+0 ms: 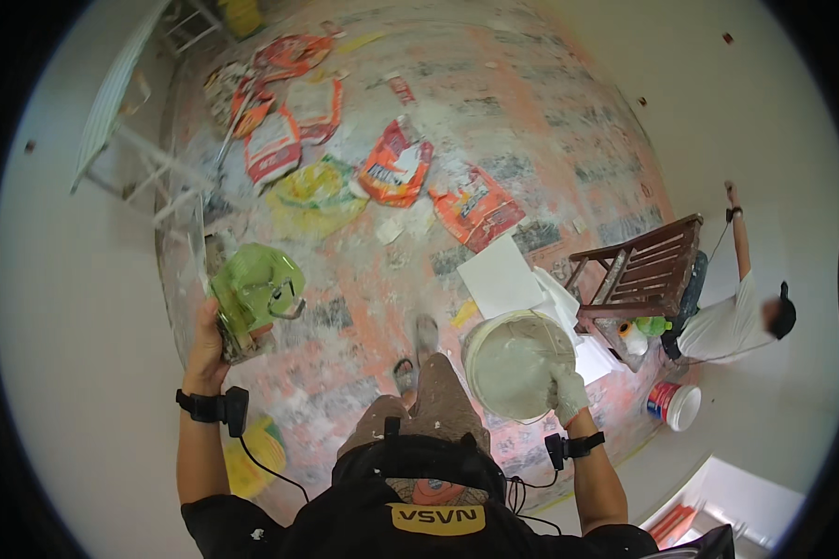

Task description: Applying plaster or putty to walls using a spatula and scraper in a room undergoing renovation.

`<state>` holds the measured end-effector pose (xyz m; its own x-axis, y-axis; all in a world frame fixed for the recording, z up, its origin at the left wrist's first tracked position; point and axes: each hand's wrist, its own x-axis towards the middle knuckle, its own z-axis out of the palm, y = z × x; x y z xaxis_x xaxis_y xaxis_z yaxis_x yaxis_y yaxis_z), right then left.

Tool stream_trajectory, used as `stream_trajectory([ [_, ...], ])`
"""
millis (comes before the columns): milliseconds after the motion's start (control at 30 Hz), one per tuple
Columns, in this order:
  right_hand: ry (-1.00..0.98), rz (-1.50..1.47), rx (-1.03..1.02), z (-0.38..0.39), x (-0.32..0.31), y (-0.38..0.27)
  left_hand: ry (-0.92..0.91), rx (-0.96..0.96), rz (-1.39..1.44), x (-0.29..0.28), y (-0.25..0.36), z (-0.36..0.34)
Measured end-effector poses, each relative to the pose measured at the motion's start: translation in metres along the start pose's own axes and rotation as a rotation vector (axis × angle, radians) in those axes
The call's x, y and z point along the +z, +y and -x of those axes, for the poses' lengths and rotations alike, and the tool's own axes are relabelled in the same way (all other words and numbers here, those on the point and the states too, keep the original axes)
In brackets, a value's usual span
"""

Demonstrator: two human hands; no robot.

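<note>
My left hand point(211, 337), bare, is closed around the lower side of a green see-through plastic jug point(252, 275), held out at the left. A dark, bent, handle-like piece shows on the jug's right side; what is inside cannot be made out. On my right, a round, pale bucket point(508, 368) contains a smooth whitish-grey paste or liquid. My right hand point(567, 391), in a whitish glove, is closed on the bucket's right rim. Both wrists wear black bands with small boxes and cables.
Several crumpled orange and red bags point(396, 166) and a yellow bag point(317, 197) litter the stained floor ahead. White sheets point(502, 277) lie by the bucket. A brown wooden chair point(639, 268), a co-worker point(727, 326) and a smaller bucket point(682, 408) are at right; a ladder point(130, 140) stands left.
</note>
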<state>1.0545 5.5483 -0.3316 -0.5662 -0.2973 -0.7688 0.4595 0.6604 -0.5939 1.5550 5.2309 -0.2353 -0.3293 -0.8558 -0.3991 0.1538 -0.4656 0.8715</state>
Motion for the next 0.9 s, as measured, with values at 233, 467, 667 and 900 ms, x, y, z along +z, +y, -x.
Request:
stream_trajectory([
  [233,0.042,-0.347,0.135,-0.111,0.049,-0.098,-0.151,-0.053,-0.042,0.078,0.099,-0.261],
  [467,0.124,-0.548,0.149,-0.187,0.083,-0.194,-0.282,-0.146,-0.164,0.196,0.205,-0.482],
  [667,0.226,-0.637,0.218,-0.24,0.092,-0.308,-0.33,-0.161,-0.179,0.34,0.263,-0.655],
  [900,0.419,-0.644,0.14,-0.398,0.084,-0.417,-0.518,-0.225,-0.061,0.506,0.299,-0.882],
])
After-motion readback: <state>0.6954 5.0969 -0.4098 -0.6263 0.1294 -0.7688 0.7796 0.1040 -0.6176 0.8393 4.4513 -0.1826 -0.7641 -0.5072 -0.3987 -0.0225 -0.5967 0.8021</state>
